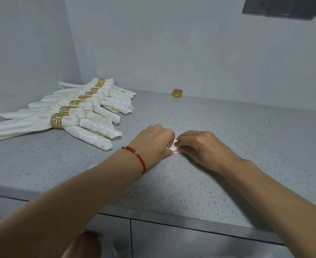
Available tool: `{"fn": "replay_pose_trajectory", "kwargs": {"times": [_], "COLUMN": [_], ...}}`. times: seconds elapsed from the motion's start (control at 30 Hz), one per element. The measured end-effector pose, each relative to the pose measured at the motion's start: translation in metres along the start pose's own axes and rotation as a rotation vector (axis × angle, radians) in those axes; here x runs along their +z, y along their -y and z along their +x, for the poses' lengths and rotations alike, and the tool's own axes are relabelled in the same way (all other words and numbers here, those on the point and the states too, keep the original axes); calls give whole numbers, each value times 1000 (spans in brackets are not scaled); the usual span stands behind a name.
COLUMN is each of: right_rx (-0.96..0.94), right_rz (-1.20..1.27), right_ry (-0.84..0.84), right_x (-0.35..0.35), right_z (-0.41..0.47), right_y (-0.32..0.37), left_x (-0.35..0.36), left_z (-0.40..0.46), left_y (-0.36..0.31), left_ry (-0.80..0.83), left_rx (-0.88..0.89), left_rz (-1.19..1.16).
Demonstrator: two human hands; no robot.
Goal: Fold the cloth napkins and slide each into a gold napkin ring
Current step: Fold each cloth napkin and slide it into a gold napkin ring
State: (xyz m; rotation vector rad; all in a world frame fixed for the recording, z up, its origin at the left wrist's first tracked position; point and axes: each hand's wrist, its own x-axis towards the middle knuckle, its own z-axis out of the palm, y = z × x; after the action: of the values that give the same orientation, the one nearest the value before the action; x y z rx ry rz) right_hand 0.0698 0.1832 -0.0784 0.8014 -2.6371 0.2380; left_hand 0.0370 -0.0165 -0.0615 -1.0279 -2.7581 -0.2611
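Far off to the left of my fingers, a row of finished napkins (82, 116) lay fanned on the grey speckled tabletop (228, 146), each one gathered through a gold napkin ring (56, 121) with a cut-out key pattern. The row ran from the near left toward the back corner where the two pale walls met, the napkins overlapping one another, their tails pointing toward me and to the right.

Closer in, my left hand (153, 141) rested on the tabletop with a red cord bracelet (137, 157) round the wrist. Its fingers were curled down onto a small white piece of cloth napkin (173, 147), pinching it against the surface. Only a sliver of that napkin showed, in the narrow gap between my two hands; the rest was hidden under my palms, so I could not tell how far it had been folded.

Just right of that gap, my right hand (203, 148) lay low over the same napkin, its fingers (183, 141) bent and pressing on the cloth beside the left hand's fingertips, the two hands almost touching.

Beyond my right hand, well apart from it and near the back wall, a single loose ring (177, 93) stood alone on the tabletop. High on the wall at the far right hung a dark socket panel (280, 5).
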Motion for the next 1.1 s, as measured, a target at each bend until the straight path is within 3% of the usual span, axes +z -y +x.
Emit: {"fn": "replay_pose_trajectory", "kwargs": {"times": [0.3,0.47,0.63,0.7,0.8,0.87,1.1], "right_rx": [156,108,201,303,677,830,673], "right_rz": [-126,-158,-83,-9,84,83,-184], "right_ry": [-37,-123,-162,-210,-355,-415,-130], "right_x": [22,39,52,60,71,77,105], "right_z": [34,61,101,120,146,160,208], "right_y": [-43,-70,-99,-120,-163,-187,-230], "left_x": [14,28,49,53,56,60,63], "left_z": [55,85,104,108,109,109,113], "left_y": [-1,17,28,36,46,48,58], "left_ry": [-98,-204,-354,-342,-395,-421,-464], "left_rx": [-137,-200,-250,-303,-375,-354,-369], "left_rz": [-37,-63,118,159,235,235,216]}}
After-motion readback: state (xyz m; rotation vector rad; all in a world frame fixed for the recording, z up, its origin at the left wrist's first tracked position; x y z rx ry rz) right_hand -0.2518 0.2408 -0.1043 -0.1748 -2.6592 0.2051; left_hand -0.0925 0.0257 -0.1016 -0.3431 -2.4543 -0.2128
